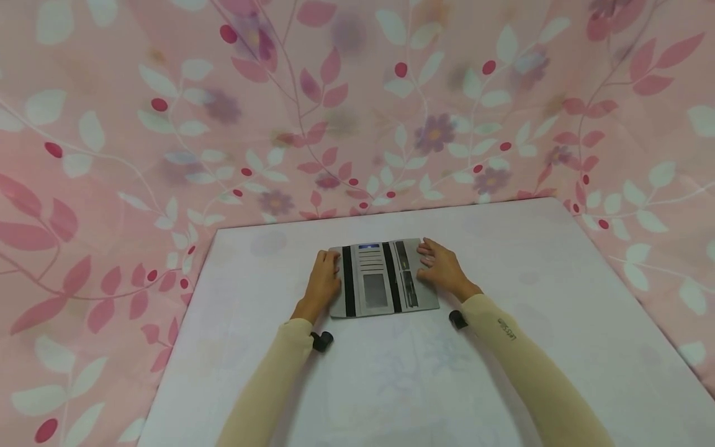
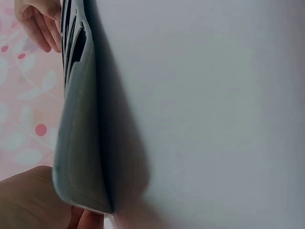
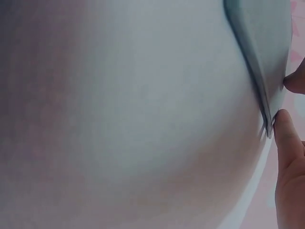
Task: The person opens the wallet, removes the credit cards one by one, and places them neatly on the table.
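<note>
A flat grey organizer (image 1: 399,282) with card slots, a clear window and two black bands lies with its slotted face up on the white table. My left hand (image 1: 323,282) grips its left edge, fingers curled around the border; the left wrist view shows fingers tucked at the corner. Over the right edge rests my right hand (image 1: 444,267), its fingers loosely spread. In the right wrist view the thumb (image 3: 295,81) touches the organizer's face and another fingertip meets its corner. The near edge casts a shadow on the table in the left wrist view.
The white table (image 1: 503,372) reaches back to a pink floral cloth (image 1: 357,124) that hangs behind it and along both sides. Small black cameras (image 1: 322,341) sit at both wrists, over beige sleeves (image 1: 268,379).
</note>
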Motion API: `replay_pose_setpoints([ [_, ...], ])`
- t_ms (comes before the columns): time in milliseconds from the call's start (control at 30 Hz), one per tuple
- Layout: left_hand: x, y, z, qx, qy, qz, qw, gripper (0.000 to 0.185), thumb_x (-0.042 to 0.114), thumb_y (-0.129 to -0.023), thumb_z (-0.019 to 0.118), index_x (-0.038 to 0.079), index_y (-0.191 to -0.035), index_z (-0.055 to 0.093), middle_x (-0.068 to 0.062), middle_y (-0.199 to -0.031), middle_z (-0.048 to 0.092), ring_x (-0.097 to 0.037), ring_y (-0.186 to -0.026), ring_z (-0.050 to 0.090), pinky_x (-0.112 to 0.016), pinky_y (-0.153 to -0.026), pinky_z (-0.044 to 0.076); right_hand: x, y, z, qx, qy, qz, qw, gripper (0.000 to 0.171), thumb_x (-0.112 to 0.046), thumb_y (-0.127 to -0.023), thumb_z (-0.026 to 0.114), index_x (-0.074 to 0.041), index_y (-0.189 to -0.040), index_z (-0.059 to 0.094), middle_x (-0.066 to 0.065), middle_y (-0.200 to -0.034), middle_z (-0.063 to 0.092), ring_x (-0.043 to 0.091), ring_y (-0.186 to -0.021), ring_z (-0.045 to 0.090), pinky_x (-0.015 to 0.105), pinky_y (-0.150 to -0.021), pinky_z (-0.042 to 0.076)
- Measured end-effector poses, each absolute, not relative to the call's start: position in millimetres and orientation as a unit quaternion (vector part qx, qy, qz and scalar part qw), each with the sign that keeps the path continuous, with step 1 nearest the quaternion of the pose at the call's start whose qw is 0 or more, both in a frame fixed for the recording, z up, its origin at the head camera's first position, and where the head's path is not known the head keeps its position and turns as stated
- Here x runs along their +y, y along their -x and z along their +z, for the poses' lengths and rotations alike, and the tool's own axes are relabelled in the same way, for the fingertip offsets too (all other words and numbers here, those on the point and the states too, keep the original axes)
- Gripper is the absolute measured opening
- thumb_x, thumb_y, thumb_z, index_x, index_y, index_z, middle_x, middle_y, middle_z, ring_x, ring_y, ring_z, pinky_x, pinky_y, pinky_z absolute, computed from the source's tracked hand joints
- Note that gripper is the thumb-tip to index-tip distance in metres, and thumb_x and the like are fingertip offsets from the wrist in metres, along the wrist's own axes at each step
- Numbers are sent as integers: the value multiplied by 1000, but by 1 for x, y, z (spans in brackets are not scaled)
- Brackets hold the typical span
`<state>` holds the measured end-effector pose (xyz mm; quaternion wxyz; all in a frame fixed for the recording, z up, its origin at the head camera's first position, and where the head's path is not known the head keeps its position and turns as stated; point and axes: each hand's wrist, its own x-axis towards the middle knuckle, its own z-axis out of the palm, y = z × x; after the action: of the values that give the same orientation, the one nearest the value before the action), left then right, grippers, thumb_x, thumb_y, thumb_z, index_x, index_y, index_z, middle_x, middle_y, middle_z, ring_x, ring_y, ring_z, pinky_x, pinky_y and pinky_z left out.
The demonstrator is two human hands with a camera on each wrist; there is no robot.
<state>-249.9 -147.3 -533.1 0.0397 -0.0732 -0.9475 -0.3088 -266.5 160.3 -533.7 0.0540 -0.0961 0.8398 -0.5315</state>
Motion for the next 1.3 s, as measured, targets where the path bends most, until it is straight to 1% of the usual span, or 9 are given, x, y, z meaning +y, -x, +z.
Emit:
replay_pose_setpoints([
  [267, -143, 253, -530, -948, 73, -309, 32, 53, -13, -77, 63, -2, -128, 51, -16, -120, 48, -23, -102, 57, -36, -87, 49, 160, 267, -532, 840, 97, -531, 54, 76, 11, -75, 69, 9, -144, 36, 27, -139, 48, 41, -123, 51, 43, -98, 45],
  [367, -137, 253, -524, -952, 73, -295, 32, 48, -5, -82, 65, -4, -128, 52, -18, -120, 49, -27, -106, 54, -38, -91, 48, 159, 268, -532, 845, 93, -524, 59, 76, 10, -76, 69, 9, -144, 36, 27, -140, 48, 41, -124, 51, 42, -99, 45],
  [467, -126, 251, -514, -954, 79, -288, 25, 46, 2, -87, 65, -4, -130, 51, -19, -126, 49, -30, -114, 50, -41, -98, 46, 160, 268, -532, 850, 91, -515, 63, 76, 9, -76, 70, 8, -144, 36, 26, -140, 48, 41, -124, 51, 43, -99, 45],
  [533, -117, 250, -508, -951, 87, -296, 18, 46, 5, -88, 66, -3, -131, 51, -19, -129, 48, -29, -116, 50, -42, -98, 46, 160, 268, -532, 851, 87, -514, 67, 76, 8, -76, 70, 8, -145, 36, 25, -140, 48, 40, -125, 51, 42, -99, 45],
  [633, -103, 249, -500, -942, 113, -316, 8, 43, 4, -89, 65, -4, -129, 54, -18, -125, 52, -27, -110, 53, -40, -93, 49, 160, 267, -530, 847, 84, -520, 71, 77, 8, -76, 71, 8, -145, 36, 25, -140, 48, 40, -125, 50, 43, -99, 45],
  [767, -84, 252, -496, -924, 167, -344, -5, 29, 3, -90, 63, -4, -118, 63, -15, -111, 63, -25, -100, 62, -35, -85, 53, 162, 267, -528, 848, 88, -519, 64, 77, 7, -75, 72, 8, -144, 37, 25, -139, 49, 40, -124, 52, 42, -98, 46],
  [867, -71, 254, -496, -917, 180, -354, -36, 21, 6, -92, 61, -2, -111, 67, -10, -100, 68, -20, -90, 65, -31, -78, 54, 162, 267, -529, 848, 92, -518, 59, 77, 7, -74, 72, 8, -143, 38, 25, -139, 50, 39, -122, 53, 41, -97, 47],
  [1033, -57, 258, -504, -903, 143, -392, -105, 20, 6, -96, 58, -4, -109, 69, -8, -90, 70, -12, -75, 66, -26, -68, 55, 159, 267, -531, 847, 88, -520, 63, 78, 7, -73, 74, 8, -143, 39, 24, -139, 50, 39, -121, 54, 41, -96, 48],
  [1300, -44, 264, -508, -817, 20, -545, -187, 25, 6, -100, 51, -11, -115, 62, -13, -90, 68, -15, -75, 68, -23, -69, 57, 160, 268, -533, 853, 87, -511, 59, 79, 6, -73, 74, 6, -143, 40, 23, -138, 51, 37, -121, 55, 39, -96, 48],
])
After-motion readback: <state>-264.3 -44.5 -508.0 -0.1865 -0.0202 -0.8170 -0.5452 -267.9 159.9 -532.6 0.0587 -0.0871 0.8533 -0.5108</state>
